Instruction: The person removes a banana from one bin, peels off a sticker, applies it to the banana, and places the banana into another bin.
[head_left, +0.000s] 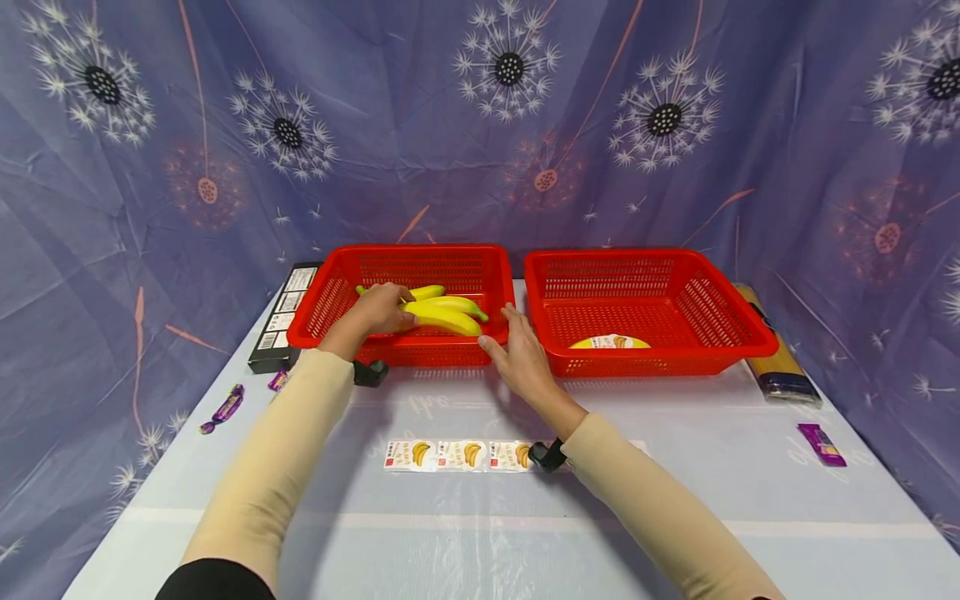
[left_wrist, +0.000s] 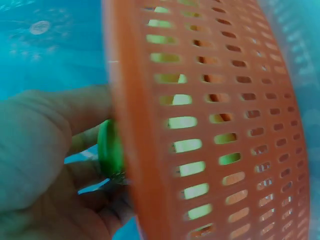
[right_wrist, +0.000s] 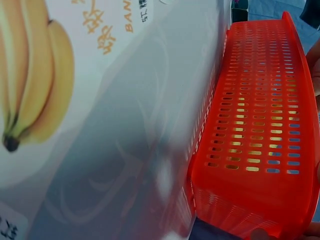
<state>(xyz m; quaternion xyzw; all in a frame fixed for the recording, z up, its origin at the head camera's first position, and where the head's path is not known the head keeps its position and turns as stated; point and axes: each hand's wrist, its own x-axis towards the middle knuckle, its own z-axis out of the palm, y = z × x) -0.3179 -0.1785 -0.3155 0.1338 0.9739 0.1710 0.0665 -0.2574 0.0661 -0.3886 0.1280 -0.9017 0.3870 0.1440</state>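
Left hand [head_left: 382, 307] reaches inside the left basket [head_left: 330, 287], fingers curled over the stem end of the bananas [head_left: 442, 315]; it grasps the bunch. The left wrist view, blurred, shows a green stem tip [left_wrist: 110, 150] against the fingers at the basket wall. The bananas lie on the basket floor, toward its front right.

Right hand [head_left: 521, 358] rests against the front right corner of the left basket, fingers straight, thumb on the rim; released, holding nothing, apparently steadying the basket.

The right basket [head_left: 742, 321] stands just right of the left basket, apart by a narrow gap. It holds one round card with a banana picture [head_left: 609, 342].

Risks, as judged:
- The bunch is held by one end only; if lifted this way the far end could sag, catch the basket rim and slip from the fingers.
- The basket is light; a snag on the rim could drag or tip it if the right hand eases off.

Writing:
- Strip of banana labels [head_left: 457, 455] on the table in front of the left basket; the right wrist view shows one close, with "BAN" readable and further characters I cannot make out.
- Dark box with white labels [head_left: 281, 321] left of the left basket; print too small to read.
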